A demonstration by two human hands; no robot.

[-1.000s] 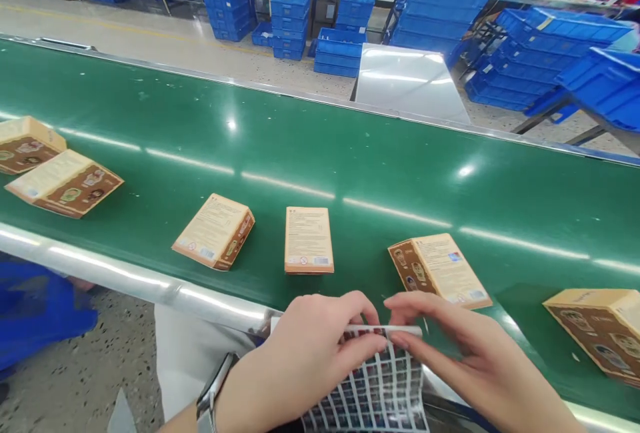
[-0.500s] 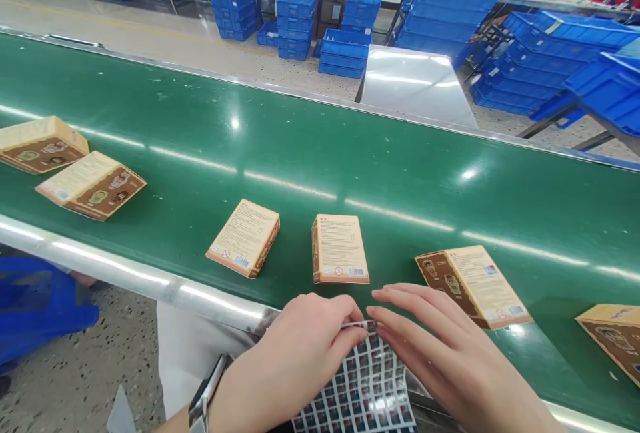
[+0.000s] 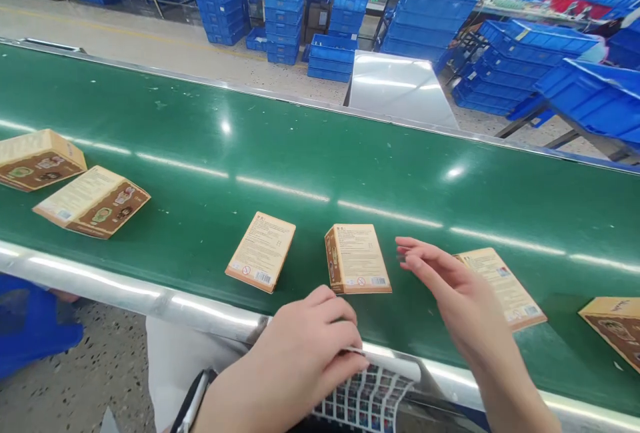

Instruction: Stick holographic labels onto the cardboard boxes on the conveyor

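My left hand (image 3: 310, 346) is closed on the edge of a sheet of small printed stickers (image 3: 367, 396), which curls down below the belt's near edge. My right hand (image 3: 450, 279) hovers over the green belt, thumb and fingers pinched around what looks like a tiny sticker (image 3: 401, 257), mostly hidden. Just left of those fingertips lies a brown and cream box (image 3: 360, 256), text side up. Another such box (image 3: 261, 251) lies farther left. Partly behind my right hand is a third box (image 3: 505, 286) bearing a small coloured sticker (image 3: 501, 272).
The green conveyor belt (image 3: 300, 153) runs across the view between metal rails. Two more boxes (image 3: 97, 203) lie at the far left, another (image 3: 613, 329) at the right edge. Beyond are a metal-topped table (image 3: 395, 83) and stacked blue crates (image 3: 333, 56).
My right hand has left the sticker sheet and moved up and right, over the belt. My left hand still grips the sheet, now lower. The boxes have shifted right against the far rail.
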